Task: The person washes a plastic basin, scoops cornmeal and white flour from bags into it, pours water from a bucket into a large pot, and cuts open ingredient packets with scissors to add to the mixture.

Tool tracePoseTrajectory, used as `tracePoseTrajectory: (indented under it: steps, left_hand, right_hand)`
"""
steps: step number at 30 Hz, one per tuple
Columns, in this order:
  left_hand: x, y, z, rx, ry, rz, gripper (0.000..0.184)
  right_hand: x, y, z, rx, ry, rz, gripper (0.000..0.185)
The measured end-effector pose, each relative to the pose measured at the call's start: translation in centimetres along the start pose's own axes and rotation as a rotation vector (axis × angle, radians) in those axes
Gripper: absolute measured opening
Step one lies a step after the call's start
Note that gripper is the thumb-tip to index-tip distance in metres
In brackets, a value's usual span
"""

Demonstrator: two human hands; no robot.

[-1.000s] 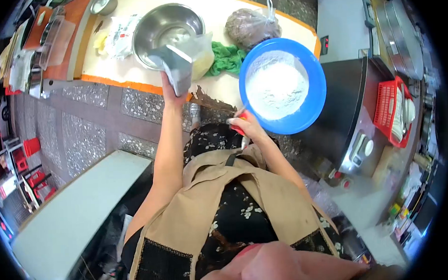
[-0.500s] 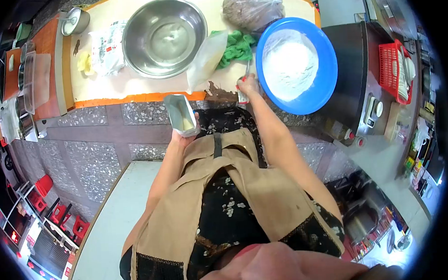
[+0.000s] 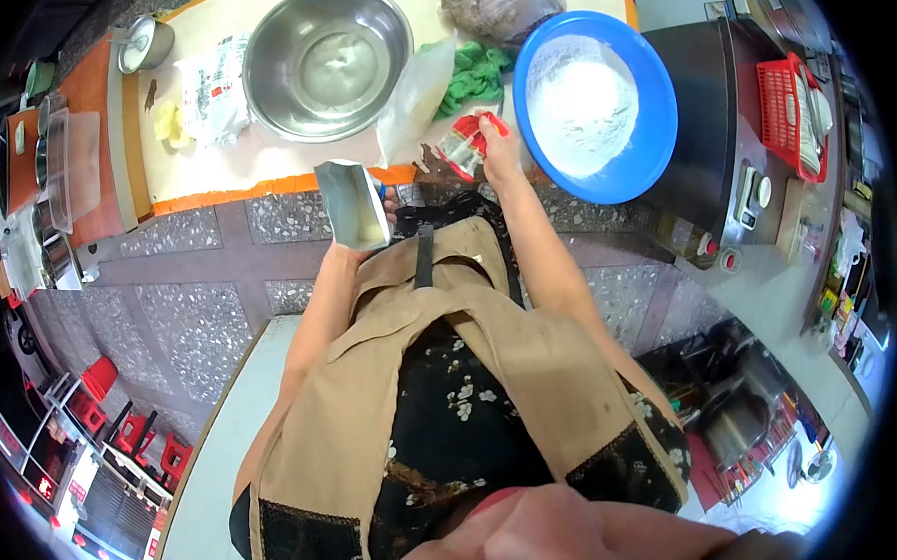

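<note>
Near the table's front edge, my left hand (image 3: pixel 366 246) is wrapped round an open-topped carton (image 3: pixel 351 206) with a silvery inside and something pale at its bottom. My right hand (image 3: pixel 500 155) grips a small red and white packet (image 3: pixel 466 145) beside the blue basin (image 3: pixel 658 111), which holds white powder (image 3: pixel 581 104). Behind the carton is a wide steel bowl (image 3: pixel 327 65) with a little clear liquid in it. A translucent bag (image 3: pixel 417 99) leans by the bowl, with a green cloth (image 3: pixel 474 79) to its right.
A bag of brown material (image 3: pixel 502 5) lies behind the blue basin. At the table's left are a white printed package (image 3: pixel 214 95), a yellow piece (image 3: pixel 170 124) and a metal cup (image 3: pixel 146 45). A red basket (image 3: pixel 791 120) is at the right, and a pale surface (image 3: pixel 236 399) lies at my left.
The carton in my left hand has moved slightly left and up. My right hand now holds the red and white packet higher and in clearer view, turned at an angle.
</note>
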State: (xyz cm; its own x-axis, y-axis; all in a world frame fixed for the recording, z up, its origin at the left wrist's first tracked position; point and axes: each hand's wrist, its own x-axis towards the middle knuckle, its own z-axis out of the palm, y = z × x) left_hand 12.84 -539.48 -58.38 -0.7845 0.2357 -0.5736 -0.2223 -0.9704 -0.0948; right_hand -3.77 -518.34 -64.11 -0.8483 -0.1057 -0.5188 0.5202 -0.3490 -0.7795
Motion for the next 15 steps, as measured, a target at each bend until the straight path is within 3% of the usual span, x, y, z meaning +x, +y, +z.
tracePoseTrajectory:
  steps: [4, 8, 11, 12, 15]
  left_hand:
    - [0.4, 0.0, 0.1, 0.108, -0.013, -0.075, 0.043]
    - [0.9, -0.6, 0.6, 0.152, 0.133, 0.063, 0.04]
    - [0.6, -1.0, 1.4, 0.437, 0.409, -0.02, 0.038]
    - [1.3, -1.5, 0.4, 0.457, 0.458, -0.077, 0.05]
    - [4.8, -2.7, -3.6, 0.572, 0.256, -0.2, 0.042]
  right_hand:
    - [-0.8, -3.3, 1.9, 0.053, -0.054, -0.045, 0.021]
    - [-0.9, -4.3, 2.4, -0.107, 0.053, -0.116, 0.024]
    - [-2.9, -5.8, 2.7, -0.174, 0.137, -0.133, 0.023]
    - [-3.4, -5.9, 2.3, -0.176, 0.148, -0.135, 0.023]
    - [-5.5, -7.2, 1.4, -0.269, 0.296, -0.176, 0.023]
